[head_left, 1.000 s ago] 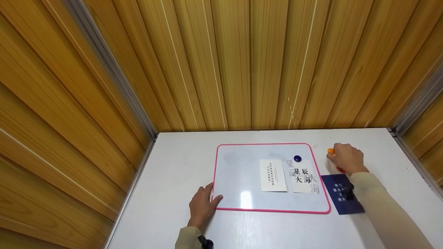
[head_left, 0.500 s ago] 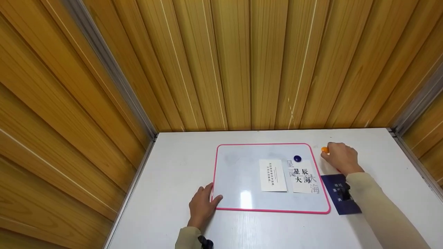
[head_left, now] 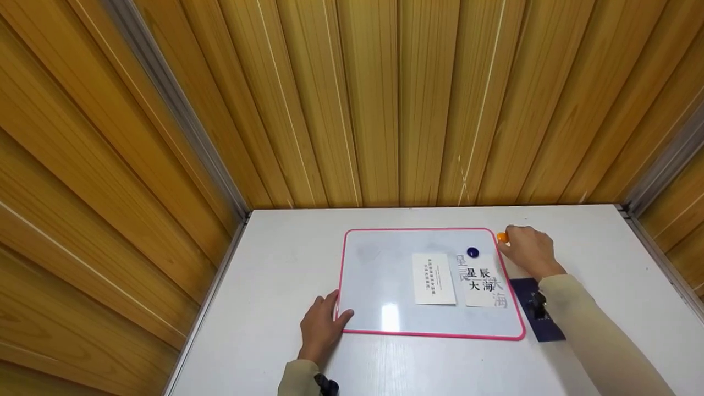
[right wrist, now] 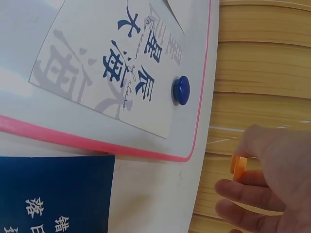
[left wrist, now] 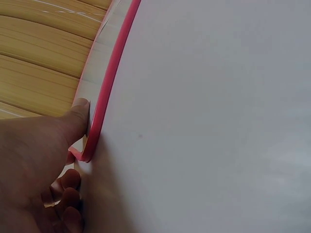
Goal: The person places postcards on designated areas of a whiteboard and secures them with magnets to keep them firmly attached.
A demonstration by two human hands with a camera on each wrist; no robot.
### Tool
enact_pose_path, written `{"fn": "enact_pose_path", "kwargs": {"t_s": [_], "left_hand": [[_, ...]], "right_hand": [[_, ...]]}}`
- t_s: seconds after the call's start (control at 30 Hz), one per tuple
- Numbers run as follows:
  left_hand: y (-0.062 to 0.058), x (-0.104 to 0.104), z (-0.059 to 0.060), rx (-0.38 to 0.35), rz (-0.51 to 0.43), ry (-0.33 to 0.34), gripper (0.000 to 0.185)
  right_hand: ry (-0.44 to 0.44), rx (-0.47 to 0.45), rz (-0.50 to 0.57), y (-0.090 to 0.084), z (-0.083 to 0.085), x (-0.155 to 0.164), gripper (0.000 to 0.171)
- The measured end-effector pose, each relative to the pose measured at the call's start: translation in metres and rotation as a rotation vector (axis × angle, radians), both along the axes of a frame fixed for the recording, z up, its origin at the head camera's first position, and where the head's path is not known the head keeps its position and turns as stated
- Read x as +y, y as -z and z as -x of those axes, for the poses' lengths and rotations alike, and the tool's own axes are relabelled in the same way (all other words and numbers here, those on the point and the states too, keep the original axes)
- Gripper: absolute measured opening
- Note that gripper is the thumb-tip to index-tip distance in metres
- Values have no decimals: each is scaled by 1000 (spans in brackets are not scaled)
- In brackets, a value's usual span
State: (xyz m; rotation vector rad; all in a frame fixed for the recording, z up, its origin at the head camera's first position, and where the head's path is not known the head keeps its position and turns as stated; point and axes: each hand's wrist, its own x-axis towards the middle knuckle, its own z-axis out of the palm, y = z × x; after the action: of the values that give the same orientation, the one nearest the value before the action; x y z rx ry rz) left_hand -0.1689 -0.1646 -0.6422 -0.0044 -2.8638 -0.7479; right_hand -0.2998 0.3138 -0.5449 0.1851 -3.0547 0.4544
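My left hand (head_left: 322, 328) holds the lower left corner of a pink-framed whiteboard (head_left: 379, 275) lying on the table. In the left wrist view the thumb (left wrist: 78, 114) lies over the frame and the other fingers are bent beside the edge. Just off the board's upper right corner, my right hand (head_left: 531, 250) pinches a round orange magnet (right wrist: 238, 166) between thumb and fingers. A dark blue round magnet (head_left: 473, 252) sits at the top of a white card with large Chinese characters (head_left: 481, 294). Left of that card lies another white card with small text (head_left: 434, 279).
A dark blue card (right wrist: 53, 194) with white characters lies on the table right of the board, partly under my right forearm in the head view. The white table (head_left: 275, 264) meets wood-patterned panels (head_left: 363, 110) at its back edge.
My right hand has moved left toward the board with the orange magnet. A red thing seen under that hand earlier is now out of sight. The left hand and board have stayed put.
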Motion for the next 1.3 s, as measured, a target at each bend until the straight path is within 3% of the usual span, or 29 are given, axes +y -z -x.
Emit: {"fn": "enact_pose_path", "kwargs": {"t_s": [0.23, 0.9, 1.3], "left_hand": [[0, -1, 0, -3, 12, 1, 64], [1, -1, 1, -6, 15, -2, 64], [0, 0, 0, 6, 19, -5, 64]], "right_hand": [[-32, 57, -14, -2, -1, -12, 31], [-46, 17, -9, -2, -1, -40, 37], [-90, 47, -19, -2, 2, -52, 37]]}}
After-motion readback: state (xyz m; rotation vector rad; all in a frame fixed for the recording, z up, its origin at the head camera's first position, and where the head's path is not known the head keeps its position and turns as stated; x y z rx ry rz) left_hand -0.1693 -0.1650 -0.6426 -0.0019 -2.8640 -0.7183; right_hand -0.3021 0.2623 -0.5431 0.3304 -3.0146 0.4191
